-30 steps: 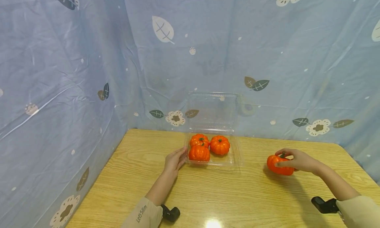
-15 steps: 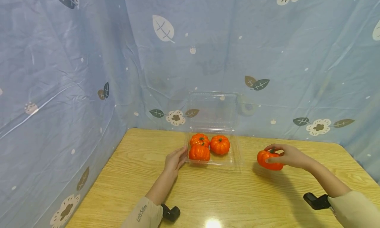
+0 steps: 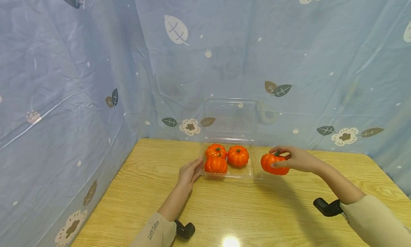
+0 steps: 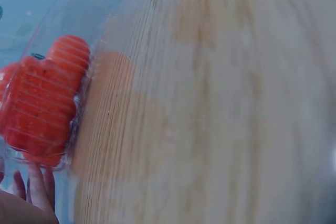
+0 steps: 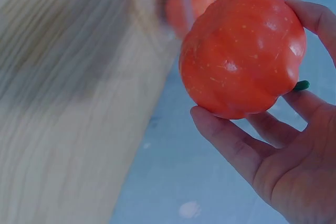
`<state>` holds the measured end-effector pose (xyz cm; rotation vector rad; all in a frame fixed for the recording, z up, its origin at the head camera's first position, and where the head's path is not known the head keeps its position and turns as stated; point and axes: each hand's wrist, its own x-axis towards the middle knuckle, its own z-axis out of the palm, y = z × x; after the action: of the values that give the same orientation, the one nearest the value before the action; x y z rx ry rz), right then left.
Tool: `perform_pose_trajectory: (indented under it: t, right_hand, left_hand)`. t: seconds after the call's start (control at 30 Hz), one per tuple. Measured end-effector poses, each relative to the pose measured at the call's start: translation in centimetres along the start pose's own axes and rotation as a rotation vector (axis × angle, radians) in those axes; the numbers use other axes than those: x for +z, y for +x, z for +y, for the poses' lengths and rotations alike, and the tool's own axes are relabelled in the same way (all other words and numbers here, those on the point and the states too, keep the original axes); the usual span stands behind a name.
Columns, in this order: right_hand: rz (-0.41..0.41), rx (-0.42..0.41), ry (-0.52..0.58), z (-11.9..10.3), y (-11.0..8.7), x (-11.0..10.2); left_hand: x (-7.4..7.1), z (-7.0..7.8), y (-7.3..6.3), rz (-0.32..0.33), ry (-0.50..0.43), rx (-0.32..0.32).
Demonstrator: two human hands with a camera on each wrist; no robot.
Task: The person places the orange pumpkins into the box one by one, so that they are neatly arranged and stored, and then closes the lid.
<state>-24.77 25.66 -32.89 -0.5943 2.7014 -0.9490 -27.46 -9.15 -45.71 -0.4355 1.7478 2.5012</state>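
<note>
My right hand holds an orange toy pumpkin with a green stem, raised off the table just right of the clear plastic container. Thumb and fingertips grip its sides, as the right wrist view shows on the pumpkin. Three more pumpkins sit in the clear container: two at the left, one behind the other, and one pumpkin at the centre. Its hinged lid stands raised at the back. My left hand touches the container's left side, fingers fairly straight in the left wrist view.
The container stands on a wood-grain table, near its back edge. Behind and to the left hangs a blue patterned curtain. Black wrist-worn devices stick out beside both sleeves.
My right hand has carried the pumpkin leftward and away from me, toward the container's right side. The left hand and the container have stayed in place.
</note>
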Motion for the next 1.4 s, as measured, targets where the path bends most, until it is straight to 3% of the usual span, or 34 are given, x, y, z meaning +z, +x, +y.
perform_pose_trajectory:
  t: [0.57, 1.1, 1.4]
  right_hand:
    - [-0.004, -0.055, -0.05, -3.6, 3.7, 2.3]
    - [0.03, -0.011, 0.078, -3.3, 6.0, 5.2]
    - [-0.007, 0.075, 0.181, -3.1, 6.6, 6.2]
  left_hand:
    - [-0.1, 0.3, 0.1, -0.048, -0.022, -0.024]
    - [0.0, -0.1, 0.3, -0.012, -0.023, 0.007]
    - [0.0, -0.2, 0.4, -0.001, -0.022, 0.015]
